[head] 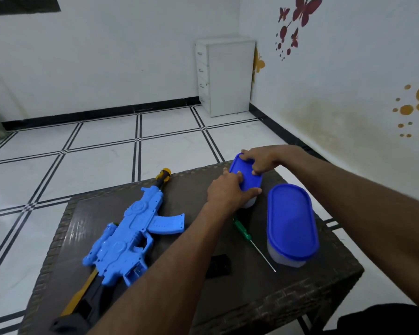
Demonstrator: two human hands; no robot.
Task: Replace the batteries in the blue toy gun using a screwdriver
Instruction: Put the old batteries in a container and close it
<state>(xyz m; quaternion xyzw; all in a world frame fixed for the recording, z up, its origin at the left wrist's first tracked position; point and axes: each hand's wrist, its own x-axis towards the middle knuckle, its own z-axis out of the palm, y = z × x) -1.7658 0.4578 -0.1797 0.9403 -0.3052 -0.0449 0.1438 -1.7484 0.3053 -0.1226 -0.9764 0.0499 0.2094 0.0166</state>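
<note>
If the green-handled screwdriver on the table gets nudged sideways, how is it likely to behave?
The screwdriver probably rolls: its handle and thin shaft look round, and the table top looks smooth and glossy. It likely stays stiff, with a straight metal shaft. It looks slim, so probably light; a roll right would likely stop at the near container.

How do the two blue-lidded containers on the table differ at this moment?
The far container is gripped by the left hand and right hand; the near container stands untouched. The far one is mostly hidden by fingers, the near one fully visible. The far one sits beyond the screwdriver, the near one right of it. Both have blue oval lids on translucent bodies.
</note>
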